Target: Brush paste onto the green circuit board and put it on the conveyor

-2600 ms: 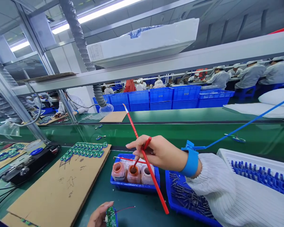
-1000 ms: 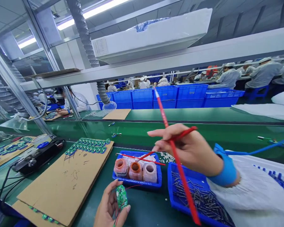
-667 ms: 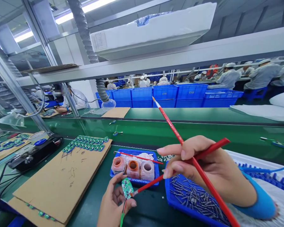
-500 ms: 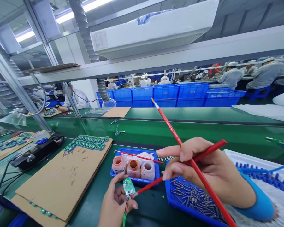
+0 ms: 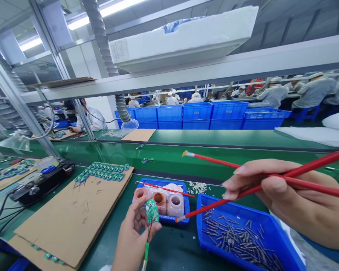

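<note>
Between the thumb and fingers of my left hand is a small green circuit board, with red, black and green wires hanging down from it. My right hand grips two red-handled paintbrushes that cross in its fingers. One brush tip points down-left, apart from the board; the other extends further back over the green belt. Just behind my left hand, a blue tray holds three small open jars and a third thin red brush lying across it.
A blue bin of thin metal pins lies below my right hand. Small white pieces are scattered behind it. At left, cardboard carries rows of boards, beside a black device. A green conveyor runs behind.
My right hand has moved right with both brushes, and the lower tip has come away from the circuit board. The other brush has swung down toward level. Boards on the conveyor have shifted slightly right.
</note>
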`<state>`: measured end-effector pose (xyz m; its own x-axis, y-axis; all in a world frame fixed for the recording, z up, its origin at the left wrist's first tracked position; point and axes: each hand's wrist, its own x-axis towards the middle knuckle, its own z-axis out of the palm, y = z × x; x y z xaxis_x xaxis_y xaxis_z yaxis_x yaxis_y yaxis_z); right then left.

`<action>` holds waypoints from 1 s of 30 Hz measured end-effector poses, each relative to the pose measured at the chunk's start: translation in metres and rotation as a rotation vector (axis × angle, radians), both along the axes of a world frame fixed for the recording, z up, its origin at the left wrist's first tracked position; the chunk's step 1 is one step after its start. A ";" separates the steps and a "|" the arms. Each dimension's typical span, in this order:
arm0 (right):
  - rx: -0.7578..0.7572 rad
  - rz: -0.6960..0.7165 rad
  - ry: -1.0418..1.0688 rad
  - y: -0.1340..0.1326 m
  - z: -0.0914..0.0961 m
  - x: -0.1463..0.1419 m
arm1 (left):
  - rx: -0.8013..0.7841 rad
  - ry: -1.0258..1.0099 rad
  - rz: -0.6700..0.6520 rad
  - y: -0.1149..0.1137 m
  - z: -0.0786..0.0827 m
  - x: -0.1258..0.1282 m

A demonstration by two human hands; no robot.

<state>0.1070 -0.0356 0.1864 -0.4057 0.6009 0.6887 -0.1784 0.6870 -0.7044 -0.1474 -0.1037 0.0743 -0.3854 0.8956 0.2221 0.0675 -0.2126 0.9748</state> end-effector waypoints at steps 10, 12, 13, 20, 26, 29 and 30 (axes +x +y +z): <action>-0.138 0.349 0.058 0.013 -0.010 0.008 | 0.068 0.165 -0.095 0.068 0.041 0.009; -0.172 0.404 0.021 0.016 -0.011 0.011 | 0.066 0.158 -0.110 0.073 0.040 0.012; -0.184 0.421 0.009 0.018 -0.011 0.013 | 0.063 0.152 -0.120 0.074 0.039 0.013; -0.223 0.469 -0.016 0.027 -0.019 0.014 | 0.048 0.118 -0.157 0.071 0.036 0.020; -0.233 0.467 -0.052 0.027 -0.018 0.011 | 0.050 0.067 -0.163 0.067 0.039 0.022; -0.196 0.419 -0.135 0.025 -0.015 0.015 | 0.055 0.025 -0.178 0.065 0.039 0.024; -0.179 0.409 -0.162 0.026 -0.015 0.018 | 0.054 0.014 -0.188 0.065 0.039 0.025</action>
<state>0.1248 -0.0101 0.1711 -0.7273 0.4729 0.4973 -0.2875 0.4481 -0.8465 -0.1223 -0.0390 0.1132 -0.2085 0.9382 0.2762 0.0352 -0.2750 0.9608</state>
